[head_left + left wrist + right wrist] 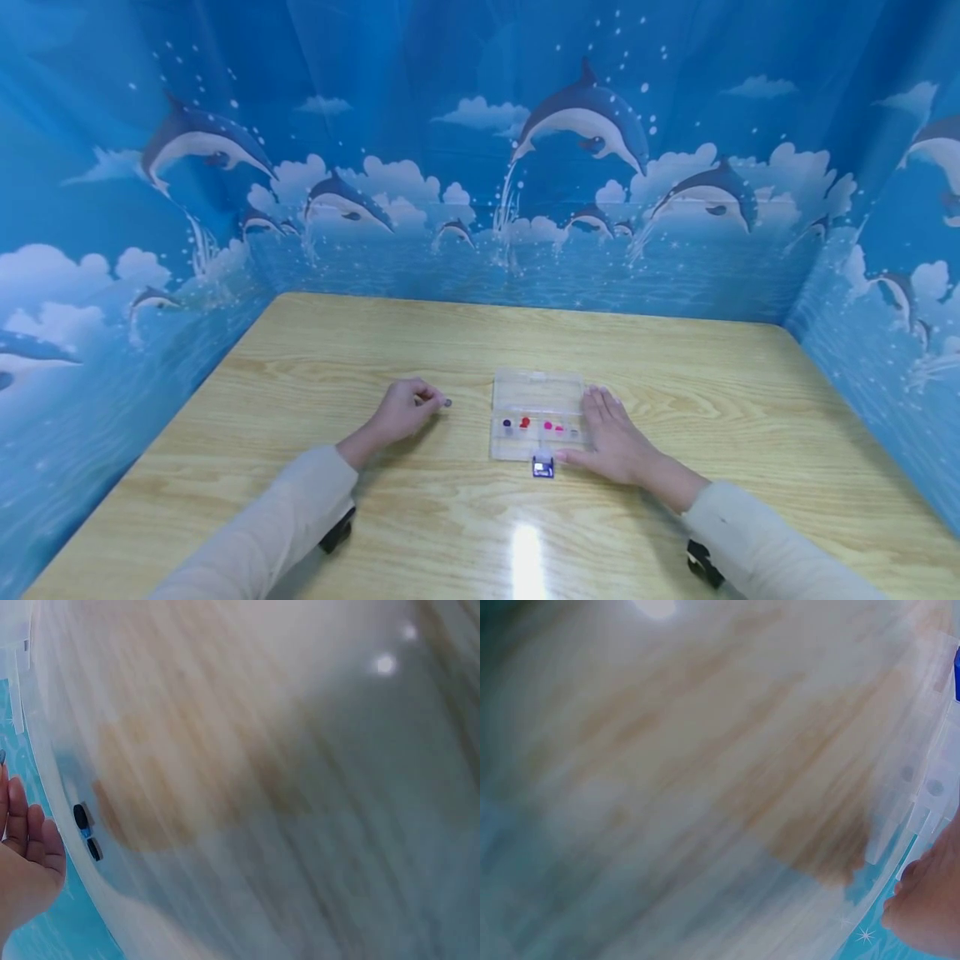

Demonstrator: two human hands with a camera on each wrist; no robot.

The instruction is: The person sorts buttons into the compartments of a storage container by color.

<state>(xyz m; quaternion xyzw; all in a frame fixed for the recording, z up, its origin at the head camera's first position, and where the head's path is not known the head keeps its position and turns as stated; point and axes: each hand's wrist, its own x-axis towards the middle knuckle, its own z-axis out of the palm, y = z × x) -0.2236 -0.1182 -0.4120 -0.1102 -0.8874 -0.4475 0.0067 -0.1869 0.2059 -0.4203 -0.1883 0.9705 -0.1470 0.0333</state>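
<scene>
My left hand [403, 410] pinches a small, dark round piece [447, 402] between thumb and fingertips, left of a clear plastic case. In the left wrist view the left hand [30, 851] shows at the edge, and the piece [2, 756] looks bluish. The case [498, 450] lies unfolded, with dark, red, pink and pale round pieces in its near row. Along its right side rests my right hand [618, 442], fingers extended, thumb close to the front edge. The right wrist view catches only part of the right hand [930, 904] beside the case [900, 787].
A small blue-and-white square item [543, 466] sits at the front edge of the case. Two small black oval things [81, 817] show near the left hand in the left wrist view. Behind the wooden table [360, 333] hangs a dolphin-print curtain [420, 125].
</scene>
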